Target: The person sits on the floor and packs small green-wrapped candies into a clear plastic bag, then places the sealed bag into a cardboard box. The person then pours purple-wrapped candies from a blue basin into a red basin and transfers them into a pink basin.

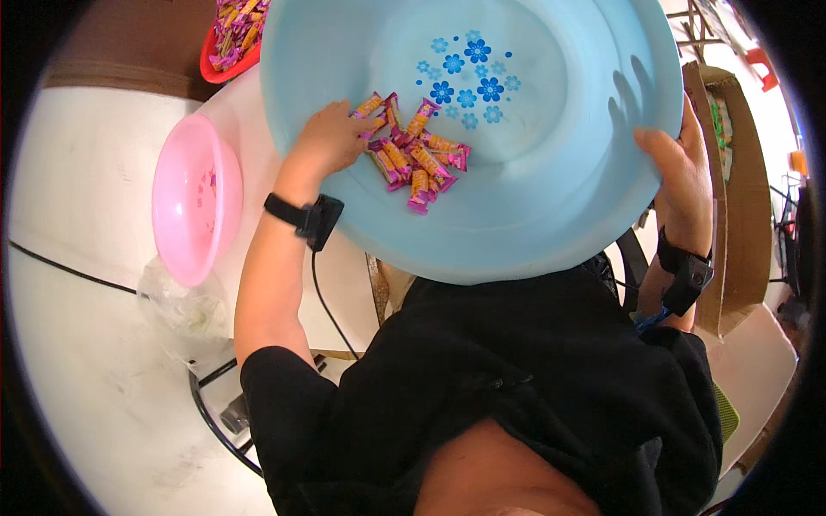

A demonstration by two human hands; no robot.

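Observation:
A large light-blue plastic basin [490, 219], printed inside with blue flowers, is tilted in front of my black shirt. My right hand [684, 168] grips its right rim, thumb inside and fingers behind the edge. Inside the basin's left wall, my left hand [332, 138] touches a small heap of wrapped snack packets [419, 155], pink and purple with orange-yellow pictures. Its fingertips are partly hidden among the nearest packets, so I cannot tell whether any is held.
At upper left, a red container [210, 61] holds many similar packets. A pink plastic basin [187, 200] leans by the white table [277, 303], above a clear plastic bag [187, 316]. An open cardboard box [742, 226] stands at right. A black cable [329, 303] hangs from my left wrist device.

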